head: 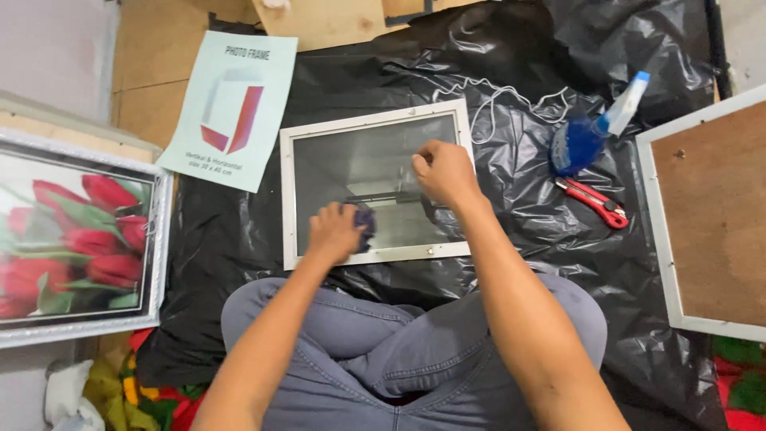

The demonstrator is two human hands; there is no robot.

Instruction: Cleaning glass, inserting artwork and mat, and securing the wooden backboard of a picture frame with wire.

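Sitting cross-legged on crinkled black plastic sheeting [495, 263], we press a small dark cloth [365, 220], bunched in our left hand [333, 231], onto the glass of one white rectangular frame [375, 183] lying flat before our knees, while our right hand [445, 172] rests loosely curled on the pane, gripping nothing. Farther right lie one red utility knife [592, 201] and one blue spray bottle [590, 132].

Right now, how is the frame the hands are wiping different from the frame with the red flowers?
The white frame in the middle holds only bare glass, while the flower frame at the left shows a picture of red tulips. The white frame lies on black plastic sheet with the left hand pressing a dark cloth on it and the right hand on its glass; nobody touches the flower frame. Both are rectangular.
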